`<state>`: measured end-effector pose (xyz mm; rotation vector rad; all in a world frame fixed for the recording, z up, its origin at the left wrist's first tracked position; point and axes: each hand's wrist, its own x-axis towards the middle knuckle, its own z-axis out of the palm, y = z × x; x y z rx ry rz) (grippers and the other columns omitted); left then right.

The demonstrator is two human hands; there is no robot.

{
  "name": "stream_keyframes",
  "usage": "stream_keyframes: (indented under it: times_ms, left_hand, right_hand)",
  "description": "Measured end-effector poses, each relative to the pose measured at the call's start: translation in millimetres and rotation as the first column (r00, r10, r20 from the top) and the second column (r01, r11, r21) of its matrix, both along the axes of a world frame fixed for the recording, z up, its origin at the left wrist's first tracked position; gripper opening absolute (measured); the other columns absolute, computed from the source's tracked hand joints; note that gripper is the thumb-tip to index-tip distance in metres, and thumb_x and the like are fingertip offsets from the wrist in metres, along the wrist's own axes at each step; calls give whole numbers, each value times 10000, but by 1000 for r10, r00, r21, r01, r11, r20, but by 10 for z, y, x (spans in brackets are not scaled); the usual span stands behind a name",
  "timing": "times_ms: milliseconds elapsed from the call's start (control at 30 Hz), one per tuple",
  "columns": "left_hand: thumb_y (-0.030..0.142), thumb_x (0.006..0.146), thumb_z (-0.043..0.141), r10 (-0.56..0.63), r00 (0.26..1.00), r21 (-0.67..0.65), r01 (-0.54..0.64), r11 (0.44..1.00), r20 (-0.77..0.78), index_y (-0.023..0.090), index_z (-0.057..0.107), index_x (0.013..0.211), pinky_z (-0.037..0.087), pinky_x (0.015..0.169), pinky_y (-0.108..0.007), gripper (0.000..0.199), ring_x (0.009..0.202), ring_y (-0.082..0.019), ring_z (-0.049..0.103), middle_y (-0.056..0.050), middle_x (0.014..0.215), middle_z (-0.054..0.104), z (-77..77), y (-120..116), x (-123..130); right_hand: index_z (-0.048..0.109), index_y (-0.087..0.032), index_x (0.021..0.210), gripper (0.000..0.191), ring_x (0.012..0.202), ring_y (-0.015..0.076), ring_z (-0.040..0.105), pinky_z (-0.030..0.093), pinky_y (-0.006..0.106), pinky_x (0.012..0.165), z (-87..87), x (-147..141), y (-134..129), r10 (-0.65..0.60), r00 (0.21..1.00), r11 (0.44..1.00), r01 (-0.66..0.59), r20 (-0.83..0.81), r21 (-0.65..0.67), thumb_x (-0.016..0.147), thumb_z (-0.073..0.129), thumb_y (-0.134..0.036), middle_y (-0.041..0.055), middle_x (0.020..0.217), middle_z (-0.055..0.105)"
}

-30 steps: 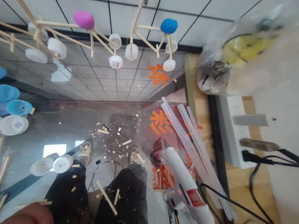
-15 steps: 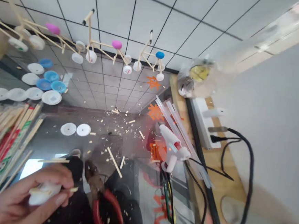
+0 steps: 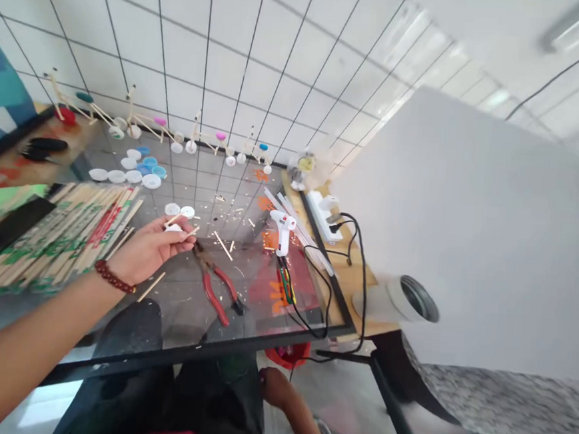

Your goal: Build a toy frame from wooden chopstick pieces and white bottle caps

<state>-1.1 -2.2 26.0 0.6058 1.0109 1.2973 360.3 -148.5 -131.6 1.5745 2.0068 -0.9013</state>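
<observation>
Right hand (image 3: 275,386) has entered view below the table edge (image 3: 183,354); its finger state cannot be determined. Left hand (image 3: 147,249): fingers closed, gripping one white cap (image 3: 173,228) and a wooden stick (image 3: 193,231) over the tabletop (image 3: 252,274). Nearby: two loose caps (image 3: 187,212), one pair of pliers (image 3: 207,264), one glue gun (image 3: 283,226).

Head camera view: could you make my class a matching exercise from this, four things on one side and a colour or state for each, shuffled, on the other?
Things:
1. left hand
2. pliers
3. bracelet
4. power strip

Colours and states:
A. has a black plug in it
B. has red handles
C. holds a small white piece
D. made of dark reddish beads

Right pairs: 1-C, 2-B, 3-D, 4-A.
</observation>
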Motion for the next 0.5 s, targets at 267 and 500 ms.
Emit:
stream_keyframes:
  times_ms: [267,500]
  left_hand:
    - [-3,751,796,85,990,116,-98,988,112,150,675,982,621,946,-329,303,908,-175,756,-21,913,767,-98,27,-196]
    - [27,647,906,26,1000,219,-29,975,16,172,678,1074,630,812,-281,505,872,-180,775,-72,989,811,-186,-13,-392]
  right_hand:
    - [741,-167,954,252,724,119,634,492,210,679,1755,-462,280,252,531,843,-530,-809,-85,919,743,-417,24,852,704]
    - [717,-176,933,172,725,139,564,478,259,719,1875,-1573,1600,336,428,782,370,-839,502,956,654,-334,15,824,682]
